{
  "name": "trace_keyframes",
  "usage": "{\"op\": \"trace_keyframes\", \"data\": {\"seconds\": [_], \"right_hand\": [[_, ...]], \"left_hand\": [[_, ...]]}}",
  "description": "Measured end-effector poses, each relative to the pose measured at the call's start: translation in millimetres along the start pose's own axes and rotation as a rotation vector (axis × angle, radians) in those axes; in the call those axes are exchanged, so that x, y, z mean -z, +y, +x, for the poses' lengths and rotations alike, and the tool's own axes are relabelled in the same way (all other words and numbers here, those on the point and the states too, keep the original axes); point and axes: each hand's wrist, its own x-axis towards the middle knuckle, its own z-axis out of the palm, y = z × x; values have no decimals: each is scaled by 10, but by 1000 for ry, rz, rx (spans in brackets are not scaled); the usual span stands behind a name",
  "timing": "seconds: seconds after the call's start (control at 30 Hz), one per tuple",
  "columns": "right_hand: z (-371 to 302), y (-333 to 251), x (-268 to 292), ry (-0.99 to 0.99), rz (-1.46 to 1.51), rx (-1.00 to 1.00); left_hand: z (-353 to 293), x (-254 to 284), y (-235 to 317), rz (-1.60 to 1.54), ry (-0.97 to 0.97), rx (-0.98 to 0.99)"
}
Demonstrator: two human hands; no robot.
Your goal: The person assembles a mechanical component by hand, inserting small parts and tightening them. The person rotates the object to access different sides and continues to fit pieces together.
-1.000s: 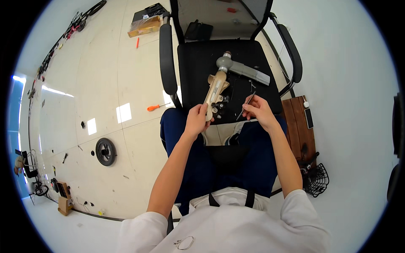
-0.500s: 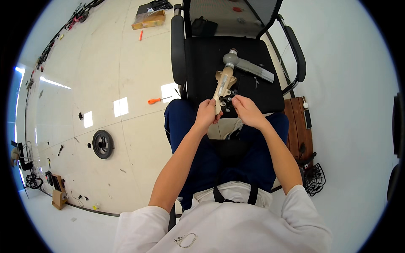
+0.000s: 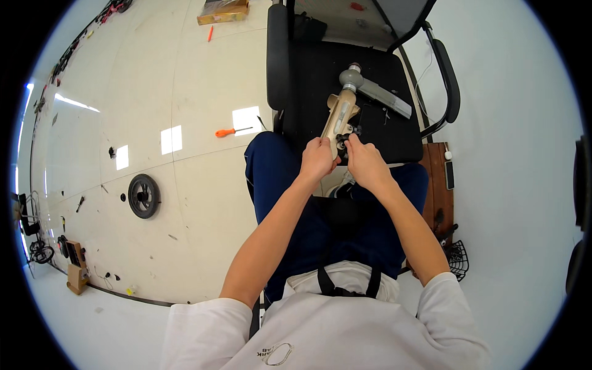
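Note:
My left hand [image 3: 317, 160] is wrapped round the near end of a beige frame part [image 3: 336, 117], which looks like a piece of a small bike frame. The part slants away from me over the black seat of an office chair [image 3: 306, 80]. At its far end a rounded grey joint meets a grey tube [image 3: 387, 98] that angles to the right. My right hand [image 3: 369, 164] is closed, fingertips pinched at a small black fitting [image 3: 343, 140] with bolts on the beige part's right side. The fingers partly hide this fitting.
Armrests [image 3: 279, 58] flank the seat. To the left on the tiled floor lie an orange-handled screwdriver [image 3: 226, 132], a black wheel [image 3: 143, 196] and an opened cardboard box [image 3: 223, 11]. A brown wooden board [image 3: 436, 185] and a black wire basket [image 3: 457, 261] are at the right wall.
The view has shifted, so the chair appears farther right and higher. My right hand has come closer to my left, its fingertips now over the black fitting.

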Motion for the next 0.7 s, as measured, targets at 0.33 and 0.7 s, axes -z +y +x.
{"op": "trace_keyframes", "data": {"seconds": [0.33,0.7], "right_hand": [[86,100,18,-72,179,113],[366,16,281,281,1887,32]], "left_hand": [[9,43,5,44,15,-7],[16,47,11,16,-1,-20]]}}
